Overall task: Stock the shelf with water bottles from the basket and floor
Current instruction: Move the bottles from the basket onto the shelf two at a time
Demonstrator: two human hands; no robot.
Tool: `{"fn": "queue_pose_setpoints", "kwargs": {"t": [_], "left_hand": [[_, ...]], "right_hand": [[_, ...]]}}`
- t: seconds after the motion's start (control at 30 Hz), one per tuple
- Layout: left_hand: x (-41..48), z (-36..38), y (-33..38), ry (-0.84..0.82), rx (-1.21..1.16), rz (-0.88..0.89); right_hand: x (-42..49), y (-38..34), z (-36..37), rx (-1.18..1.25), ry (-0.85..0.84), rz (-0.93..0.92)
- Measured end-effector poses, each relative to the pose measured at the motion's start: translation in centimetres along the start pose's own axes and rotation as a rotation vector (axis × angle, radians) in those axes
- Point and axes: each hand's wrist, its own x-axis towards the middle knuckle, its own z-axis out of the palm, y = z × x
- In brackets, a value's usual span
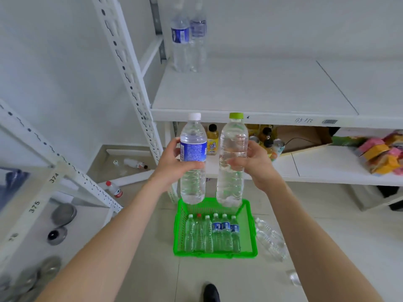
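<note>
Two bottles are up at once, both upright and side by side, hanging just above the far rim of the green basket (214, 255). The left hand (173, 165) is wrapped round the waist of the white-capped bottle (194, 149), fingers curled just under its blue label. The right hand (256, 163) is clamped the same way on the green-capped bottle (234, 136).

Each grip sits mid-body, cap well above the hand and base hanging free below. I reckon that's to keep them balanced and leave the bottoms clear to stand flat on the shelf (250, 90), up beyond the basket. Two shelved bottles (187, 38) already stand there at the back.

Inside the basket lies a row of bottles (212, 234), caps pointing shelfward. A few loose bottles (270, 238) lie on the floor just right of the basket.
</note>
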Motion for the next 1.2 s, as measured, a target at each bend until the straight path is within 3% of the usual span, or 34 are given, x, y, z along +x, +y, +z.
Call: {"fn": "queue_pose_setpoints", "kwargs": {"t": [0.3, 0.63, 1.2], "left_hand": [[4.6, -2.3, 6.5, 0.018, 0.012, 0.143], [15.0, -3.2, 11.9, 0.109, -0.025, 0.216], [30.8, -6.8, 11.7, 0.219, -0.08, 0.276]], "right_hand": [[4.3, -7.2, 1.3, 0.018, -0.009, -0.131], [15.0, -14.4, 2.1, -0.006, -0.065, -0.218], [31.0, -15.7, 6.4, -0.015, -0.016, -0.291]]}}
